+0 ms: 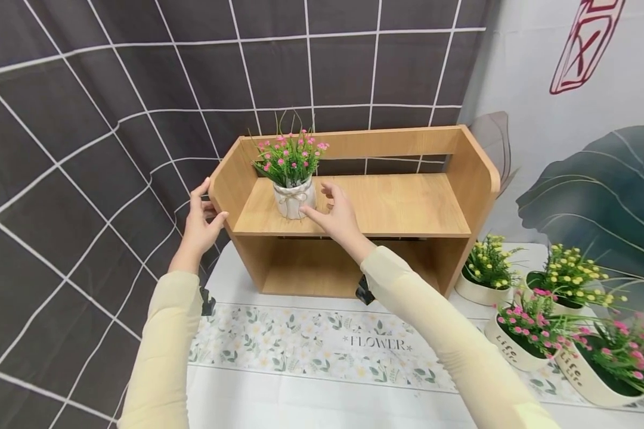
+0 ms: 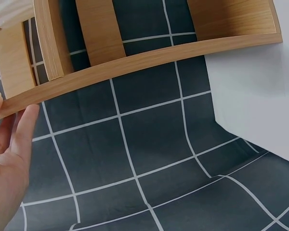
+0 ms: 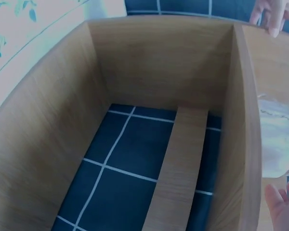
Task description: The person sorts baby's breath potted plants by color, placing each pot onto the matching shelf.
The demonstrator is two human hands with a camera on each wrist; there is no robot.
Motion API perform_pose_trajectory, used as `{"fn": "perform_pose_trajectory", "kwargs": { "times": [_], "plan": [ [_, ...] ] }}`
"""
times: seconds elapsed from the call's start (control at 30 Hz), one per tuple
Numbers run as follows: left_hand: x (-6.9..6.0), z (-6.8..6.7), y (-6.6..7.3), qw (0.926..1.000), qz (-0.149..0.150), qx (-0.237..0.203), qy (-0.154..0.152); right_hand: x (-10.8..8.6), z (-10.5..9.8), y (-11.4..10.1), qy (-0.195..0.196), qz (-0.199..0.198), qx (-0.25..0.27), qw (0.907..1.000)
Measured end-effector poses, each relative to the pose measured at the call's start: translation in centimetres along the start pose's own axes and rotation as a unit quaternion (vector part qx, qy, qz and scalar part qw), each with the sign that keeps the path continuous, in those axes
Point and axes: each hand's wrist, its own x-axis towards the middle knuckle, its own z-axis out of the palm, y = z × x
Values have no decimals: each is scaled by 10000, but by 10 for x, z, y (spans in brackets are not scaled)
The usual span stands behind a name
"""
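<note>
Pinching the left side panel (image 1: 235,189) of a two-tier wooden desktop shelf (image 1: 471,185) by its edge, between thumb and fingers of the left hand (image 1: 198,223). Reaching with the right hand (image 1: 340,214), with thumb and fingers spread in a loose curve, to the 3-to-4 o'clock side of a white pot (image 1: 288,204). Apparently not gripping there; cannot tell whether touching.

Seeing the pot upright at about 9 o'clock on the upper board (image 1: 402,202), tied with a twine bow (image 1: 295,195) and filled with pink flowers (image 1: 292,156). Judged as placing or adjusting the pot, with the shelf steadied by the left hand. If well placed, probably calls for drawing the right hand clear without tipping the pot; if not, for closing on the pot and nudging gently.

Noting a white table (image 1: 257,399) below, with a floral runner (image 1: 300,345) lettered "FLOWER" at 6 o'clock in the head view. Logging cream pots (image 1: 517,356) near 4 o'clock: two of yellow flowers (image 1: 574,271), two of rosy blooms (image 1: 625,351). Recording dark gridded cloth (image 1: 193,77) from 9 round to 12, and a leaf-printed hanging (image 1: 612,173) at 3.
</note>
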Motion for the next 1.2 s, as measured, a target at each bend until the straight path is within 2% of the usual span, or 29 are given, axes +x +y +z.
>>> {"fn": "perform_pose_trajectory", "kwargs": {
  "times": [0.13, 0.5, 0.73, 1.0, 1.2],
  "plan": [
    [0, -1, 0, 10000, 22, -24, -24, -8, -2, -3, 61, -66, 417, 9991],
    [-1, -1, 1, 9999, -42, -78, -79, -40, -8, 12, 347, -279, 844, 9954],
    [0, -2, 0, 9999, -28, -91, -66, -60, -15, 22, 779, -655, 718, 9922],
    [-1, -2, -1, 9999, 14, -77, -71, -84, -24, 31, 1079, -1202, 635, 9848],
    [0, -2, -1, 10000, 24, -51, -50, -101, -35, 14, 1083, -1246, 576, 9846]
  ]
}}
